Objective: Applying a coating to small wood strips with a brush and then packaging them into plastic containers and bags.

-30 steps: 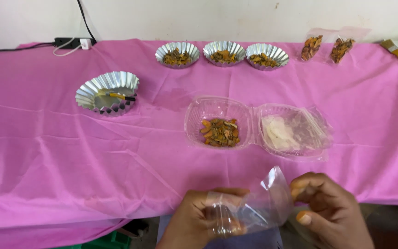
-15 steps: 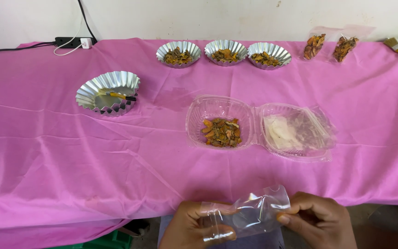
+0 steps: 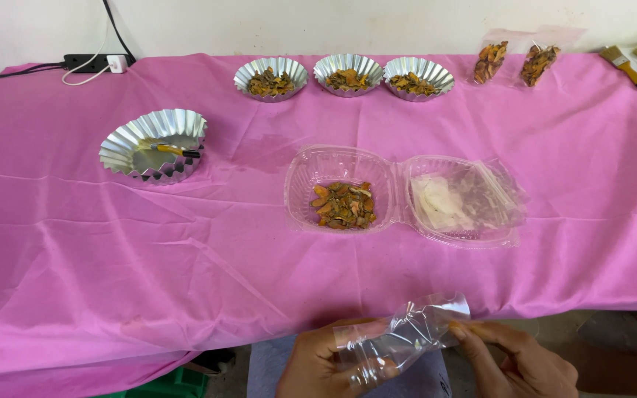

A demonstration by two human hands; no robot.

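Pink cloth covers the table; a fluted foil dish with a small yellow-handled tool sits at left. Below the near edge, the left hand and right hand both pinch a small clear plastic bag, seemingly empty. Beyond it lies an open clear clamshell with orange-brown dried pieces in its left half.
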